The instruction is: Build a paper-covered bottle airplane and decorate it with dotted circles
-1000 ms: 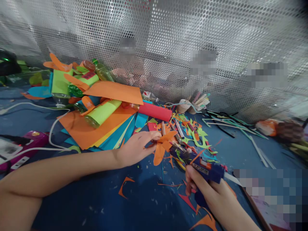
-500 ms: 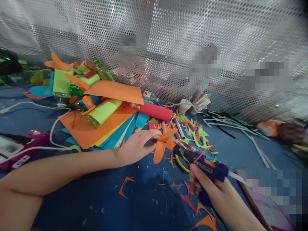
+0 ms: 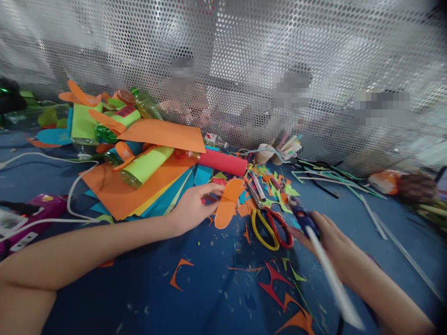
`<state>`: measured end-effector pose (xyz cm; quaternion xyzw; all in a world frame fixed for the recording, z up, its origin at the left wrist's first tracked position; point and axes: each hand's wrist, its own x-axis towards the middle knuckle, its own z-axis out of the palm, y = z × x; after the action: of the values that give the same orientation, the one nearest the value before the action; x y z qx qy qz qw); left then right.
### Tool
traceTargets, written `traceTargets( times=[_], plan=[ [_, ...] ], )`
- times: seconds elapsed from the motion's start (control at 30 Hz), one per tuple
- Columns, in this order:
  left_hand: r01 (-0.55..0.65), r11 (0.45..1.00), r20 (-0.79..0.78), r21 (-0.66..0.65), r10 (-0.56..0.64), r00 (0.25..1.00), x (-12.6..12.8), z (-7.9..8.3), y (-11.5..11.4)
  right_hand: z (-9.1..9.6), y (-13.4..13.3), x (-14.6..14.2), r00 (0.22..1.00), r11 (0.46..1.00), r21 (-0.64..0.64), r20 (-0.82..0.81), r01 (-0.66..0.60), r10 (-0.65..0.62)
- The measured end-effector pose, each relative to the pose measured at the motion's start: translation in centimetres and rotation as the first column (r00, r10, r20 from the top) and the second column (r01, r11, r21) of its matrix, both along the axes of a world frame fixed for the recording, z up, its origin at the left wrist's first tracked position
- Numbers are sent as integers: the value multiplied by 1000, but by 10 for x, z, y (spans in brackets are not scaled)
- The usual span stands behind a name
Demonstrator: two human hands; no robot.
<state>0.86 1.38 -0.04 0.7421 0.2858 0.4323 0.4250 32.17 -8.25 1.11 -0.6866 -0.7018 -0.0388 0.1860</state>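
Observation:
My left hand [image 3: 193,208] reaches across the blue table and pinches an orange paper cut-out [image 3: 226,204] by its edge. My right hand [image 3: 335,246] is closed round a blue glue gun [image 3: 305,221], whose white glue stick [image 3: 335,279] points back toward me; the hand is blurred by motion. Scissors with yellow and red handles [image 3: 270,223] lie on the table between the two hands.
Orange, blue and yellow paper sheets [image 3: 139,184], paper-wrapped bottles [image 3: 145,165] and a red tube [image 3: 223,163] are piled at the back left. Paper scraps litter the blue table [image 3: 216,288]. A pink device with white cable [image 3: 28,218] sits left. Perforated metal screen [image 3: 244,56] behind.
My right hand has swung the glue gun to the right, away from the cut-out, which uncovers the scissors. My left hand has lifted and turned the orange cut-out slightly.

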Motion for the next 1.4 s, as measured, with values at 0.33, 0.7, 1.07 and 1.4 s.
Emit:
traceTargets(
  times=[0.33, 0.7, 1.07, 1.4],
  plan=[
    [67, 990, 98, -127, -55, 994, 7, 5, -10, 17, -20, 14, 999, 983, -179, -26, -30, 25],
    [141, 952, 71, -271, -127, 989, 11, 15, -44, 26, -21, -121, 884, 954, 153, -360, -259, 298],
    [117, 978, 4, -171, -118, 993, 5, 11, -54, 28, -26, -120, 840, 941, 201, -427, -274, 336],
    [109, 951, 5, -290, -112, 994, 12, 7, -46, 9, -16, -118, 544, 974, -66, -836, -219, 66]
  ],
)
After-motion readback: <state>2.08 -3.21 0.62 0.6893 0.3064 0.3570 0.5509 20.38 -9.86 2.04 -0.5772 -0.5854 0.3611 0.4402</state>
